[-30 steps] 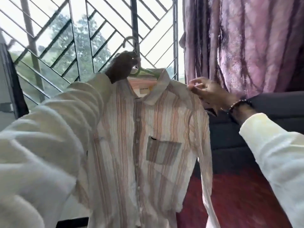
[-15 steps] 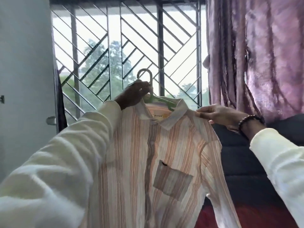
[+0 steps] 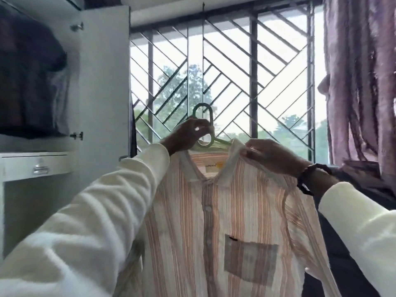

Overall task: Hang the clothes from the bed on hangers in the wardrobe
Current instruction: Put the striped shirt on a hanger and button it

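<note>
A striped white and orange shirt (image 3: 225,221) with a chest pocket hangs on a pale green hanger (image 3: 205,116) in front of me. My left hand (image 3: 188,133) grips the hanger's neck just below the hook and holds it up. My right hand (image 3: 270,157) pinches the shirt's collar on the right side. The wardrobe (image 3: 102,82) stands open on the left, its white door edge next to my left arm.
Dark folded clothes (image 3: 27,82) fill a wardrobe shelf above a white drawer (image 3: 38,166) with a metal handle. A barred window (image 3: 225,71) is straight ahead. A purple curtain (image 3: 360,82) hangs at the right over dark furniture (image 3: 351,264).
My view has swung left and upward, bringing the open wardrobe into sight. The shirt on its hanger has moved left with both hands. My right hand shifted from the shoulder to the collar.
</note>
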The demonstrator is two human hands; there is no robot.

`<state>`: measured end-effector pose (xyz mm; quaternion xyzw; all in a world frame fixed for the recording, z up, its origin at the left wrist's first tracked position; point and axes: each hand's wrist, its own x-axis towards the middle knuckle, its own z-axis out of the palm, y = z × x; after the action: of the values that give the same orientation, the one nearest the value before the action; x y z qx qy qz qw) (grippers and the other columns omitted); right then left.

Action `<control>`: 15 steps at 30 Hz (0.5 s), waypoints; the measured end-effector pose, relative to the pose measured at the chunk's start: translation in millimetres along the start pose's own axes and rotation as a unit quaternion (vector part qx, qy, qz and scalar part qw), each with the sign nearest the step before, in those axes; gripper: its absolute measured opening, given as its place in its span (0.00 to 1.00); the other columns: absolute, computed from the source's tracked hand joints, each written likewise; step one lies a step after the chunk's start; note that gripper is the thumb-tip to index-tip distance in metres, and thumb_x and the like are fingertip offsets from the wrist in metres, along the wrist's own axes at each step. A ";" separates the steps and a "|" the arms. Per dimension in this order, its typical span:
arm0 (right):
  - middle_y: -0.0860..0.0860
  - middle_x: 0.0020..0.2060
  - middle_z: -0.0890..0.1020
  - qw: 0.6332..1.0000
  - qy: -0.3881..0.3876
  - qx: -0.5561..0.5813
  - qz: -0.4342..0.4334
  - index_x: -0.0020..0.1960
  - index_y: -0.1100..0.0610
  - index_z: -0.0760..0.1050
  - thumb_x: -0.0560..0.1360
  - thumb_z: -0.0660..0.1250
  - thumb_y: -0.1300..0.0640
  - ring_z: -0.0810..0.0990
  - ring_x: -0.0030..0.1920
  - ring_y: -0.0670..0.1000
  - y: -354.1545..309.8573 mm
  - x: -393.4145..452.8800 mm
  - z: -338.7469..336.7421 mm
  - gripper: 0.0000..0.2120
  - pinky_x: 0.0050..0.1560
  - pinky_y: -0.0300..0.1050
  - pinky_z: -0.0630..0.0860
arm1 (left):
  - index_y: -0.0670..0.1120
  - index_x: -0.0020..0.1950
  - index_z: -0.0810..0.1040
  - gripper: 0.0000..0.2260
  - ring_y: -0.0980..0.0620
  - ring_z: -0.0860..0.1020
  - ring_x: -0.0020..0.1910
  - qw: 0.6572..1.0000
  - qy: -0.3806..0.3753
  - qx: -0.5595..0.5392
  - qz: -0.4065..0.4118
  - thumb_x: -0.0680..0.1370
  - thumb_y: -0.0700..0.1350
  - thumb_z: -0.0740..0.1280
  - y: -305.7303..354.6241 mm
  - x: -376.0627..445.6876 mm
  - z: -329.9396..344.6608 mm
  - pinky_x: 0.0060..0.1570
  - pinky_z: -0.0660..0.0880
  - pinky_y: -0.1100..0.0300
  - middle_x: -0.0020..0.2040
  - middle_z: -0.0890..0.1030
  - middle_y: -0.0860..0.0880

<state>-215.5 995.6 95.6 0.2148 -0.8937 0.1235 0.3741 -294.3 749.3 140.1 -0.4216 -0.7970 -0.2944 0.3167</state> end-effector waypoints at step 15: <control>0.45 0.34 0.74 0.994 0.081 0.071 0.007 0.38 0.50 0.71 0.82 0.60 0.46 0.73 0.35 0.44 35.1 53.1 60.6 0.16 0.35 0.38 0.66 | 0.47 0.51 0.80 0.17 0.50 0.79 0.43 0.984 0.050 0.038 -0.170 0.83 0.57 0.58 -104.0 -81.3 -56.1 0.44 0.72 0.54 0.45 0.82 0.46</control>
<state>-302.9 987.8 90.1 0.2239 -0.8509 0.2059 0.4283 -333.0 619.4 92.9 -0.2528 -0.8505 -0.3345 0.3175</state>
